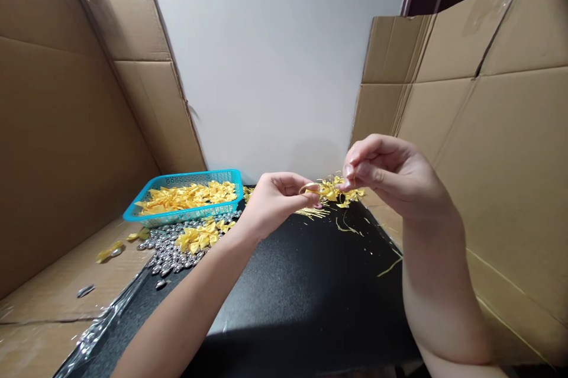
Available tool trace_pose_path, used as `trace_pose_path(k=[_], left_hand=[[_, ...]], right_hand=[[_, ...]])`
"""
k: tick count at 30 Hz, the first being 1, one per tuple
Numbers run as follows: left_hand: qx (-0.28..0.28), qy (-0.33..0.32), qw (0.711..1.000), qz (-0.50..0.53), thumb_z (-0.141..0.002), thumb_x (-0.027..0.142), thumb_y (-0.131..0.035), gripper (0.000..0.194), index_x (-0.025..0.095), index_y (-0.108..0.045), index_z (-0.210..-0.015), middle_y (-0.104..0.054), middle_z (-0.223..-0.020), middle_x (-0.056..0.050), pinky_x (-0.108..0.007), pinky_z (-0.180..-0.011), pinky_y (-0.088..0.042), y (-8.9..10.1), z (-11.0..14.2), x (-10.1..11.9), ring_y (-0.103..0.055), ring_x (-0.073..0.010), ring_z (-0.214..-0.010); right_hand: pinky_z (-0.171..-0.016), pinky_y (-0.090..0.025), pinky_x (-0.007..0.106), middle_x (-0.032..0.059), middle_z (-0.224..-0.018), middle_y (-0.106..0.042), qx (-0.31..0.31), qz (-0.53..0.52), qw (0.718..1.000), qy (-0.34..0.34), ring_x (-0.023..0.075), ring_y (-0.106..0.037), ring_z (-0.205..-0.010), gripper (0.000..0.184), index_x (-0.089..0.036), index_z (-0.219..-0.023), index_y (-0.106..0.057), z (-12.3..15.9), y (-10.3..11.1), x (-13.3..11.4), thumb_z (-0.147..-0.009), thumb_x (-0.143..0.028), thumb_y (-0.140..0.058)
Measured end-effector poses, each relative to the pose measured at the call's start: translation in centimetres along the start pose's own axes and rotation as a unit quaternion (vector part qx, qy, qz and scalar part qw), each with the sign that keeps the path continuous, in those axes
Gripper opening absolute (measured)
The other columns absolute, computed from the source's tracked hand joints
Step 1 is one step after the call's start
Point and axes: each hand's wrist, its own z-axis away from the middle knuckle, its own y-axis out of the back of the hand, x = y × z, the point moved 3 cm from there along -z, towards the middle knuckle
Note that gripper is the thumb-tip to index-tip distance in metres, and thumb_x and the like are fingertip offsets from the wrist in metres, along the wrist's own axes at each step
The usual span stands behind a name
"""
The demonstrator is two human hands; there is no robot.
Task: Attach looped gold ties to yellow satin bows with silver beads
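My left hand (277,197) is closed in a pinch over the middle of the black work surface. Between its thumb and fingers is a thin yellow loop (308,186), which looks like bent cord or narrow ribbon. To the right and a little higher, my right hand (393,174) has thumb and fingertips pressed together. What those fingertips grip, perhaps a fine strand, is too small to make out. Behind the hands lies a pile of yellow bows (331,190) with thin stems, partly hidden by my fingers. Loose yellow strands (314,212) lie just in front of that pile.
A blue plastic basket (128,215) of yellow bows stands at the back left. Several silver oval pieces (166,257) and more yellow bows (202,237) lie before it. Cardboard walls rise on the left (66,129) and right (501,147).
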Motion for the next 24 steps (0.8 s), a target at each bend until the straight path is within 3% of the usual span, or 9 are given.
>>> trace_pose_path(k=[8,18,24], left_hand=[[0.04,-0.027,0.999,-0.001,-0.06,0.015,-0.079,0.013,0.014,-0.072,-0.071,-0.071,-0.064,-0.001,-0.022,-0.061,-0.055,0.4,-0.1,0.0,-0.065,-0.0098,-0.059],[0.036,-0.019,0.999,-0.007,-0.058,0.017,-0.08,0.014,0.014,-0.072,-0.07,-0.072,-0.066,-0.002,-0.026,-0.065,-0.056,0.2,-0.1,0.0,-0.066,-0.0116,-0.061],[0.046,-0.015,0.999,-0.023,-0.059,0.019,-0.08,0.015,0.013,-0.072,-0.07,-0.071,-0.066,-0.002,-0.026,-0.065,-0.054,0.7,-0.5,-0.2,-0.065,-0.0111,-0.061]], right_hand=[[-0.049,-0.057,0.02,-0.0025,-0.066,-0.061,0.023,-0.007,0.999,-0.028,0.0087,-0.061,-0.055,0.018,-0.023,-0.075,-0.067,0.2,2.1,-0.3,-0.07,-0.032,-0.081],[-0.052,-0.06,0.022,-0.0039,-0.062,-0.059,0.073,-0.011,0.997,-0.01,0.0097,-0.061,-0.056,0.018,-0.026,-0.072,-0.068,0.2,2.5,-0.7,-0.065,-0.032,-0.083],[-0.055,-0.061,0.026,-0.0031,-0.065,-0.059,0.08,0.017,0.995,0.051,0.011,-0.06,-0.058,0.016,-0.027,-0.076,-0.066,0.6,2.5,-0.7,-0.071,-0.036,-0.079]])
